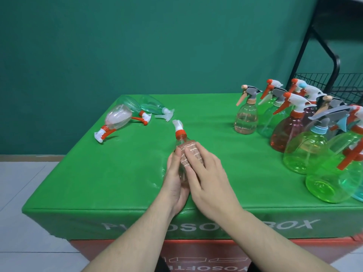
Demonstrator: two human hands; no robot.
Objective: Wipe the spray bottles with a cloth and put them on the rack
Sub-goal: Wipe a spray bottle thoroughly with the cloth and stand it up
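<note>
A dark green wall (137, 46) backs a green padded box (117, 173) that serves as the work surface, stacked on a red box (196, 252) over a pale tiled floor (23, 193). At the near middle of the green top, a person holds a clear spray bottle (181, 139) with an orange collar and white nozzle pointing away from them. The left hand (175, 183) cups the bottle from below and the side, fingers curled around its body. The right hand (206, 173) lies over the top, fingers pressing a pinkish patterned cloth (189, 154) against the bottle.

Toward the far left of the top, three bottles lie on their sides close together: a clear one with an orange-and-white head (115, 118), and two greenish ones (135, 107) (155, 107) behind it.

Along the right edge stands a crowded group of upright bottles (306, 134) in peach, green, red and teal tints, touching or nearly so. Behind them, at the far right, a black wire rack (334, 83) rises on a black metal frame.
</note>
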